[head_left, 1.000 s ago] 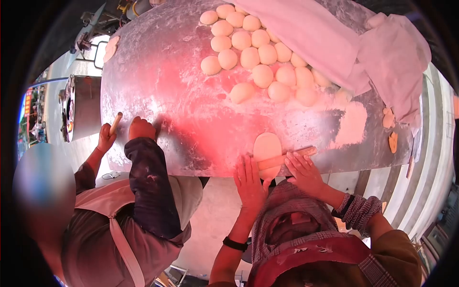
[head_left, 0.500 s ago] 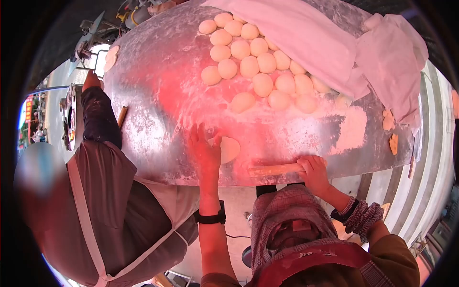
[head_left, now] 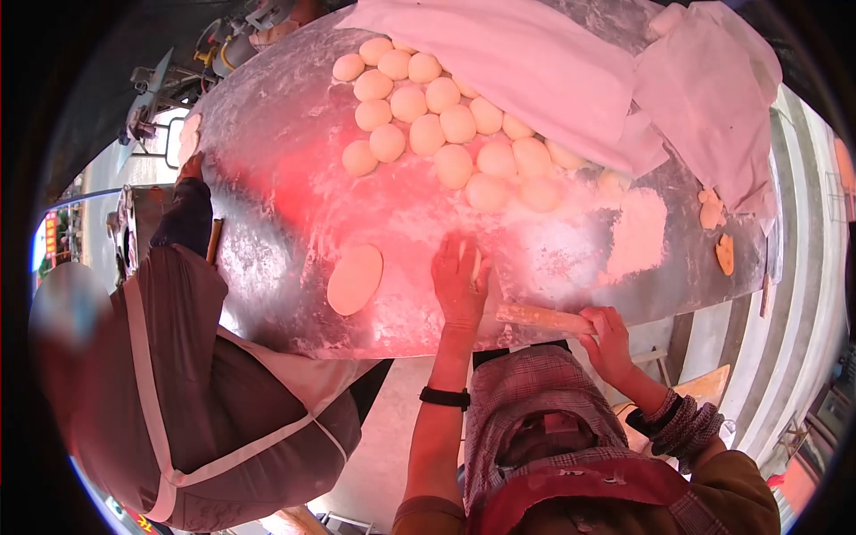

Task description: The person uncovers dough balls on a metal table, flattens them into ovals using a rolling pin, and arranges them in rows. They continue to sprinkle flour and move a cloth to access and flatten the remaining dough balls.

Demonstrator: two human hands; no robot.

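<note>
My left hand [head_left: 459, 283] is on the table with its fingers curled over a dough ball [head_left: 471, 260], which is partly hidden beneath them. To its left lies a flat oval of rolled dough [head_left: 355, 280], apart from my hand. My right hand [head_left: 609, 341] grips one end of a wooden rolling pin [head_left: 544, 318], whose other end points left toward my left hand near the table's front edge. Farther back sit several round dough balls [head_left: 427, 135] in loose rows, some partly under a pale cloth [head_left: 526, 67].
A co-worker stands at my left, one hand [head_left: 192, 168] by flat dough pieces [head_left: 189, 138] on the table's left edge. Another wooden stick [head_left: 214, 241] lies near that arm. Bunched cloth [head_left: 709, 107], a flour patch [head_left: 638, 234] and dough scraps [head_left: 724, 254] are at right.
My left hand has left the flat dough, which now lies farther left, and has brought over a ball from the front of the group. The co-worker's arm has shifted slightly. The view has moved.
</note>
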